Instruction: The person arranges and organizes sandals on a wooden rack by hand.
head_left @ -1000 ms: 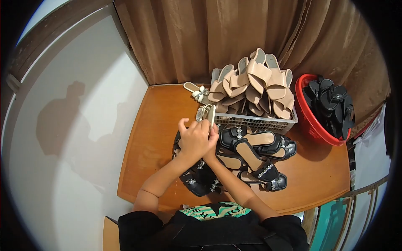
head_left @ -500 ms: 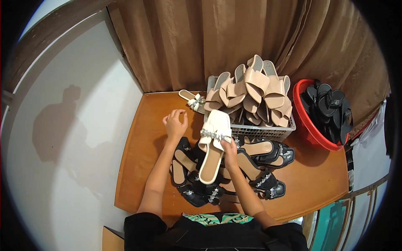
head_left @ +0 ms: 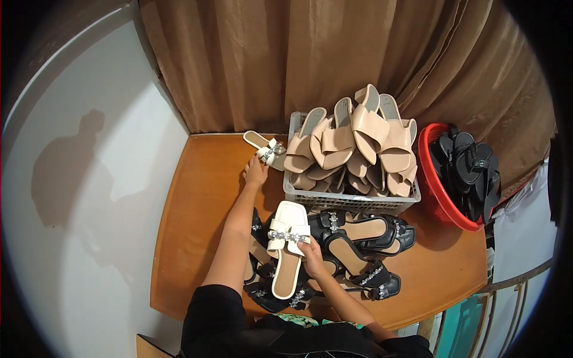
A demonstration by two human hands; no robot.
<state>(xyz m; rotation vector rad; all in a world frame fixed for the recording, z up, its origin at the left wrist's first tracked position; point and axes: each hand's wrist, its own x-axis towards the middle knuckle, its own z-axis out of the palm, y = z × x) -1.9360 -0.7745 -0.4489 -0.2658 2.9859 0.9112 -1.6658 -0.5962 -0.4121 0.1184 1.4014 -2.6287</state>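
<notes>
My right hand (head_left: 311, 258) is closed on a white slide sandal (head_left: 289, 268) with a jewelled strap, held sole-down over the pile with its toe pointing away from me. At the back of the table, my left hand (head_left: 255, 172) reaches the near edge of another white sandal (head_left: 256, 140), which lies beside the crate. Its fingers are stretched out; whether they touch the strap is hard to see. Below my right hand lie several black sandals (head_left: 352, 253) with jewelled straps, partly covered by the held sandal and my arms.
A grey plastic crate (head_left: 382, 206) heaped with beige heeled slides (head_left: 337, 140) stands at the back. To its right is a red basket (head_left: 444, 206) of black sandals (head_left: 471, 167). A brown curtain (head_left: 239, 65) hangs behind the wooden table (head_left: 185, 238), and a white wall (head_left: 125, 149) rises at left.
My left hand has moved forward to the white sandal by the crate. My right hand has drawn its white sandal down and slightly left, toward me. The camera view has shifted a little.
</notes>
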